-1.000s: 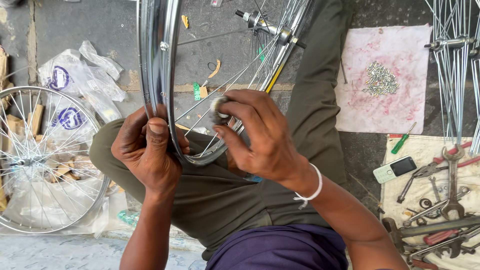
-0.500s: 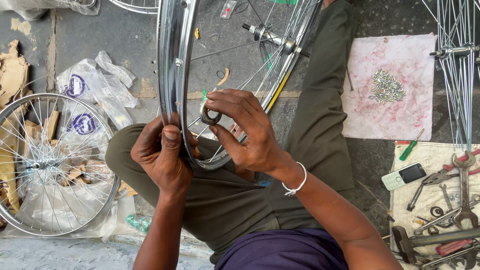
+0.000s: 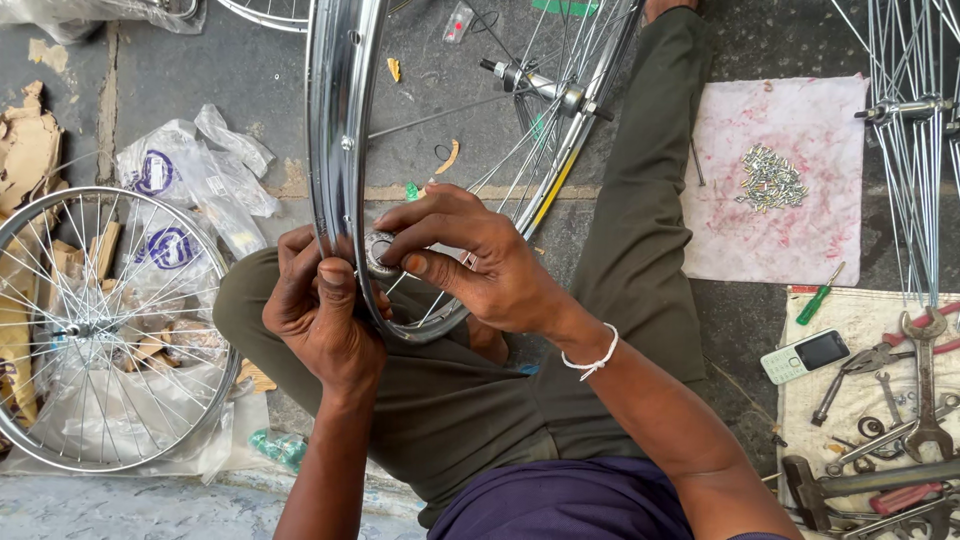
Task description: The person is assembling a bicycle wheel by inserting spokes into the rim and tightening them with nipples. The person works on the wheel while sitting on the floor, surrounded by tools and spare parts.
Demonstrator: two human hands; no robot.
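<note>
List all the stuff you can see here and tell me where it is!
Wheel rim: one, shiny silver, upright at centre, spokes and hub behind.
Round spoke tool: one, grey metal, against the rim.
Finished wheel: one, silver, flat at left.
Plastic bags: several, clear, left floor.
Pink cloth: one, right, bearing a pile of silver nipples.
Screwdriver: one, green handle, right.
Phone: one, white, right.
Wrenches: several, grey, lower right.
Left hand: grips rim.
Right hand: pinches tool.
</note>
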